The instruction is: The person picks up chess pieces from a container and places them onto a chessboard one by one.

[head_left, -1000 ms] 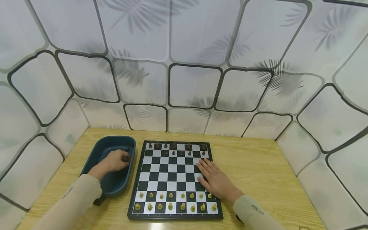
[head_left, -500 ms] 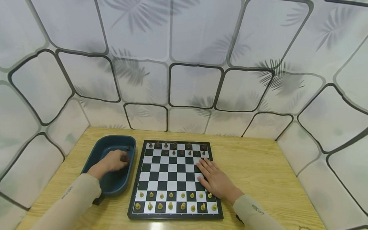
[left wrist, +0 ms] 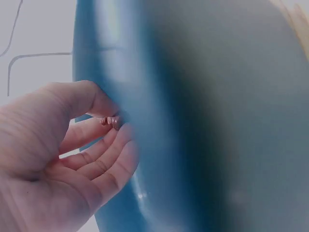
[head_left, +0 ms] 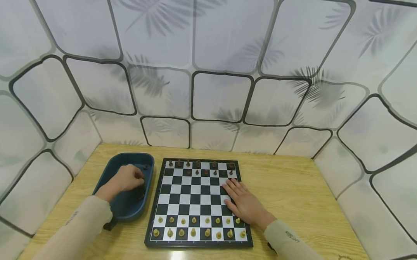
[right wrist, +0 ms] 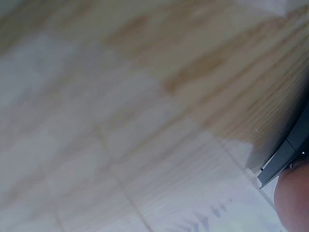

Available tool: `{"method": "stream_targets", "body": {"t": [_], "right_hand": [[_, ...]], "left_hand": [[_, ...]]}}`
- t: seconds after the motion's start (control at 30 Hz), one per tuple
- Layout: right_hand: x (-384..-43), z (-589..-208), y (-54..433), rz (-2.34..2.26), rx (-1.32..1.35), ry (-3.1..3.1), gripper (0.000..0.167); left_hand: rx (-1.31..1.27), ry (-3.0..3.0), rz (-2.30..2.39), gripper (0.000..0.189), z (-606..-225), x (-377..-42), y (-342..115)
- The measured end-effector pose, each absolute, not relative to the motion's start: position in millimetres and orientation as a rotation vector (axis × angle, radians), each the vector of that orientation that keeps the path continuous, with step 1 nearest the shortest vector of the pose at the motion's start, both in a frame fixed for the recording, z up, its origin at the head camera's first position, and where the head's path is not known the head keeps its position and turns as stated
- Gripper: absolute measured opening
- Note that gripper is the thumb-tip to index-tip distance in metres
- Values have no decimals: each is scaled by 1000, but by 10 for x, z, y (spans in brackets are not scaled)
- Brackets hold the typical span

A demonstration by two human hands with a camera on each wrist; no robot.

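Note:
Inside a dark blue plastic tub [head_left: 103,171], my left hand [head_left: 125,178] pinches a small reddish-brown chess piece [left wrist: 115,121] between thumb and fingertips, as the left wrist view shows. A dark piece [head_left: 145,167] lies near the tub's far right corner, and dark pieces [head_left: 141,197] lie below the hand. My right hand [head_left: 245,203] rests flat, fingers straight, over the right edge of a black-and-white chessboard [head_left: 195,190]. Yellow pieces [head_left: 193,233] fill the two near rows. Reddish-brown pieces [head_left: 198,164] stand in the two far rows, with gaps among them.
Tub and board stand side by side on a light wooden table [head_left: 283,187], a narrow strip of wood between them. A patterned wall covering [head_left: 217,99] encloses the back and both sides. The board's dark edge [right wrist: 285,159] shows in the right wrist view.
My left hand has shifted a little left and away from me inside the tub, uncovering dark pieces below it. The right hand and board have stayed put.

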State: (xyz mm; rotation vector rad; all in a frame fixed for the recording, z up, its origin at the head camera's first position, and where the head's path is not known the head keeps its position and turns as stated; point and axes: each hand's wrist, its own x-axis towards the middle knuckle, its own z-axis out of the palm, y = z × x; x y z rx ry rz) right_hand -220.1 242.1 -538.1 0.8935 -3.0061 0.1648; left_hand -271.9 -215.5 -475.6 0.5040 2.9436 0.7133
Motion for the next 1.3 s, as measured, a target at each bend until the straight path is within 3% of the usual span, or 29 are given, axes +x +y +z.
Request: {"method": "stream_targets", "body": {"t": [0.67, 1.3], "right_hand": [[-2221, -5368, 2438, 161, 906, -3004, 65], [-2215, -5397, 2439, 173, 896, -3021, 66]], "left_hand": [[483, 3051, 963, 18, -4394, -2671, -2154], [452, 2947, 1148, 29, -4324, -2826, -1715]]}}
